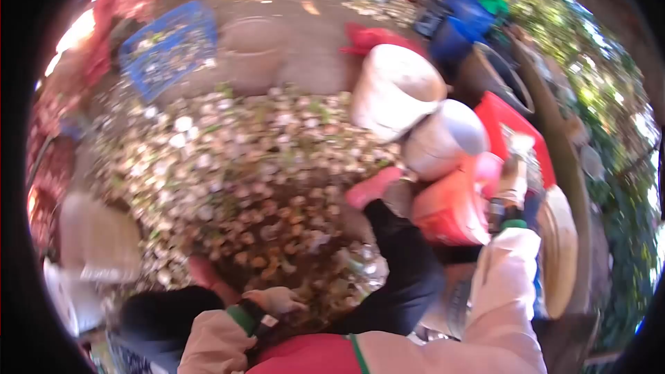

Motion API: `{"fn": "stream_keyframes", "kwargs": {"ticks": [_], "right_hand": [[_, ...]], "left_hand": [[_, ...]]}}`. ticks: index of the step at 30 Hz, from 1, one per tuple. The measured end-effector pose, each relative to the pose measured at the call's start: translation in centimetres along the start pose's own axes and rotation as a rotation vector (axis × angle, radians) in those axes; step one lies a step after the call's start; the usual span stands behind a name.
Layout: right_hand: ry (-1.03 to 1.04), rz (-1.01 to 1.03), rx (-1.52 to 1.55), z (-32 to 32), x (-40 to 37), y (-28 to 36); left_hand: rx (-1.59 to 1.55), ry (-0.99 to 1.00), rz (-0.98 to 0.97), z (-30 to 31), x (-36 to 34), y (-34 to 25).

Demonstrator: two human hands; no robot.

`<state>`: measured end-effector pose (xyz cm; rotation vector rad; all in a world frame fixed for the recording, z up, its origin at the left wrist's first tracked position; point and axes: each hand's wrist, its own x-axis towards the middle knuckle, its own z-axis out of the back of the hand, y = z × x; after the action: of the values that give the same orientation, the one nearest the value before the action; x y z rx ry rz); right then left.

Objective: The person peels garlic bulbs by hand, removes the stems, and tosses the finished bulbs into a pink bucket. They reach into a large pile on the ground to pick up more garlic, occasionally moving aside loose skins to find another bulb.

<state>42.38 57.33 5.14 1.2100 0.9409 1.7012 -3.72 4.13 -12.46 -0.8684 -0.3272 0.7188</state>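
Right hand (pixel 511 183), on an extended arm, at the near part of the red tray (pixel 493 116); the pale contents (pixel 521 144) of the tray lie at and just beyond the fingers, on the side away from the person. The tray's long axis slants from far left to near right, while the forearm points away from the body toward it. The red-orange bucket (pixel 443 211) stands just left of this hand. Left hand (pixel 277 300), well apart from the tray and clearly the farther of the two, is low near the lap, beside the spread of pale pieces (pixel 228 145) on the ground. Blur hides the fingers of both hands; whether they are spread, pressed together or pinching anything cannot be told.
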Motion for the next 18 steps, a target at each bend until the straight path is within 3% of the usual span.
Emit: {"fn": "stream_keyframes", "kwargs": {"ticks": [1,2,3,4,5,6,7,8,9,10,11,12,13,15,16,17,18], "right_hand": [[0.265,-0.028,0.823,6.0,5.4,-12.1],[0.148,-0.113,0.695,0.6,5.9,-11.4],[0.031,-0.209,0.545,-5.3,3.9,-8.4],[0.063,-0.242,0.555,-10.1,-0.1,-4.4],[0.243,-0.293,0.072,-22.6,-6.1,3.6],[0.57,0.02,-0.417,-27.6,-8.5,4.0],[1.051,0.055,-0.902,-34.3,-12.5,13.9],[0.992,0.469,-0.443,-37.7,-15.7,5.8],[0.977,-0.405,-0.181,-43.2,-19.3,8.3],[1.06,-0.142,-0.276,-47.5,-22.2,4.7],[1.205,-0.21,-0.371,-51.0,-23.7,6.4],[1.059,0.161,-0.482,-54.0,-26.6,4.1],[1.131,0.256,-0.666,-56.3,-27.7,4.8],[1.135,0.313,-0.874,-59.4,-29.6,1.9],[1.151,0.272,-0.806,-59.7,-29.4,0.7],[1.166,0.226,-0.744,-59.0,-28.6,0.3],[0.996,0.273,-0.613,-58.7,-28.4,-1.1]], "left_hand": [[-0.106,0.059,0.16,-0.9,0.0,-0.8],[0.06,-0.036,0.0,-1.4,-0.2,-1.3],[0.041,-0.087,0.063,-4.6,-0.1,-0.1],[-0.104,-0.168,0.341,-3.5,0.0,-2.9],[-0.241,-0.245,0.608,-0.8,0.0,-5.6],[-0.257,-0.257,0.629,0.3,-0.8,-6.4],[-0.311,-0.305,0.582,1.0,-1.6,-6.9],[-0.365,-0.35,0.535,1.4,-2.3,-7.0],[-0.385,-0.356,0.556,1.6,-3.0,-6.9],[-0.206,-0.424,0.357,1.9,-3.5,-6.7],[-0.019,-0.484,0.159,2.2,-3.9,-6.1],[-0.075,-0.535,0.203,1.3,-3.8,-5.2],[-0.202,-0.499,0.277,0.3,-3.7,-4.2],[-0.664,-0.48,0.748,1.3,-2.8,-4.0],[-0.804,-0.449,0.887,2.5,-2.9,-4.1],[-0.807,-0.452,0.894,1.8,-3.7,-3.1],[-0.454,-0.506,0.816,0.5,-4.4,-1.7]]}}
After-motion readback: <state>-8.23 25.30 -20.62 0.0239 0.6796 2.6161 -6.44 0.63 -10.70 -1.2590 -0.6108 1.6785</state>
